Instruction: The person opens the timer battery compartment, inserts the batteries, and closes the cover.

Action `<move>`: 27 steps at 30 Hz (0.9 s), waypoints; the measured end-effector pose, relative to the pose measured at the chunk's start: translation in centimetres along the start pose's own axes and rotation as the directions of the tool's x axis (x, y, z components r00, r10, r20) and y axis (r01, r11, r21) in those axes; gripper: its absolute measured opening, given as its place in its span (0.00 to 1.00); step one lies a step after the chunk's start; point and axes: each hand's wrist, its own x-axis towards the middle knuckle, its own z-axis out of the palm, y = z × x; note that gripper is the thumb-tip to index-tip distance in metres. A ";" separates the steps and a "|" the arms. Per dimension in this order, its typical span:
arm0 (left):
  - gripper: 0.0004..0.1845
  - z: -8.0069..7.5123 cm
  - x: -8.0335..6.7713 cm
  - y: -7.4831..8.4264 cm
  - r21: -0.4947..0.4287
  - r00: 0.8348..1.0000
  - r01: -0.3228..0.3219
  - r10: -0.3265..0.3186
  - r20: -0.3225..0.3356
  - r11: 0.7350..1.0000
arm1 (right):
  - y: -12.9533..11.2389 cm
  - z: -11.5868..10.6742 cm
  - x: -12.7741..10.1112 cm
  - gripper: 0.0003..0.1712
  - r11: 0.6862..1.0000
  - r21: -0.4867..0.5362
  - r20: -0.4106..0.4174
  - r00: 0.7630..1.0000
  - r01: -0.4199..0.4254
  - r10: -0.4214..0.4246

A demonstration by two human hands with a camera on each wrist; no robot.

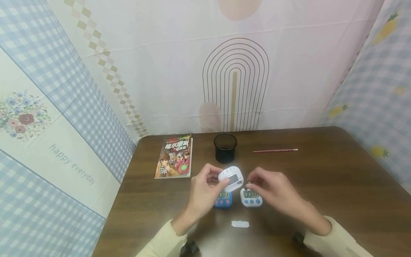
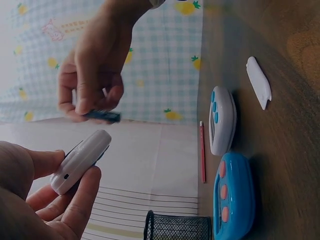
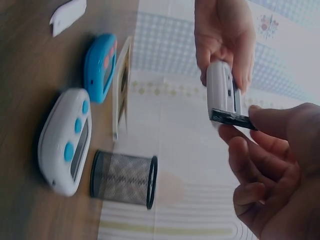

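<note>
My left hand (image 1: 200,198) grips a white digital timer (image 1: 237,171) by its edges, its back turned up with a dark recess showing. Between thumb and fingers, my right hand (image 1: 280,189) pinches a dark, slim battery (image 2: 104,116). In the right wrist view the battery overlaps the near end of the held timer. Below the hands on the table are a blue timer (image 1: 223,204) with pink buttons, partly covered by the left hand and held timer, and a white timer (image 1: 252,202) with blue buttons. Nearer me lies a small white battery cover (image 1: 240,224).
A black mesh pen cup (image 1: 225,154) stands near the back of the brown table (image 1: 321,178). To its left lies a comic-style book (image 1: 173,157), and to its right a red pencil (image 1: 275,151). Patterned cloth hangs behind and on both sides.
</note>
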 end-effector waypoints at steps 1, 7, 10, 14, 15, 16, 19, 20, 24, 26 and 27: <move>0.14 0.0 0.0 0.0 0.000 1.000 -0.003 0.003 0.001 1.000 | -0.2 0.1 0.1 0.19 1.000 0.016 -0.007 1.000 0.004 -0.004; 0.14 0.1 0.1 0.0 0.015 1.000 -0.011 0.011 0.003 1.000 | -1.0 0.9 0.7 0.20 0.995 0.087 -0.082 0.996 0.048 -0.041; 0.14 0.1 0.1 0.0 0.018 1.000 -0.010 0.010 0.007 1.000 | -1.1 1.1 1.0 0.21 0.990 0.105 -0.111 0.990 0.095 -0.083; 0.14 0.1 0.1 0.0 0.020 1.000 -0.010 0.010 0.008 1.000 | -1.3 1.4 1.2 0.21 0.983 0.104 -0.118 0.983 0.154 -0.141; 0.14 0.1 0.0 0.0 0.022 1.000 -0.010 0.010 0.007 1.000 | -1.3 1.6 1.2 0.21 0.978 0.106 -0.122 0.979 0.178 -0.165; 0.14 0.1 0.0 0.0 0.023 1.000 -0.009 0.009 0.005 1.000 | -1.4 1.7 1.3 0.21 0.972 0.111 -0.127 0.973 0.207 -0.192; 0.13 0.1 0.0 0.0 0.018 1.000 -0.021 0.021 -0.002 1.000 | -1.4 2.4 1.6 0.20 0.947 0.133 -0.148 0.950 0.294 -0.274; 0.13 0.1 0.0 -0.1 0.012 1.000 -0.027 0.027 -0.002 1.000 | -1.4 2.6 1.7 0.20 0.938 0.132 -0.159 0.941 0.320 -0.299; 0.12 0.1 0.0 -0.2 -0.003 0.998 -0.056 0.056 0.010 0.998 | -1.4 3.6 1.8 0.14 0.923 0.103 -0.188 0.919 0.370 -0.347; 0.12 0.2 -0.1 -0.3 -0.006 0.998 -0.063 0.064 0.018 0.998 | -1.4 4.0 1.8 0.09 0.924 0.089 -0.194 0.917 0.371 -0.349; 0.12 0.2 -0.1 -0.4 -0.006 0.998 -0.065 0.065 0.020 0.998 | -1.4 4.2 1.8 0.07 0.925 0.084 -0.199 0.915 0.371 -0.350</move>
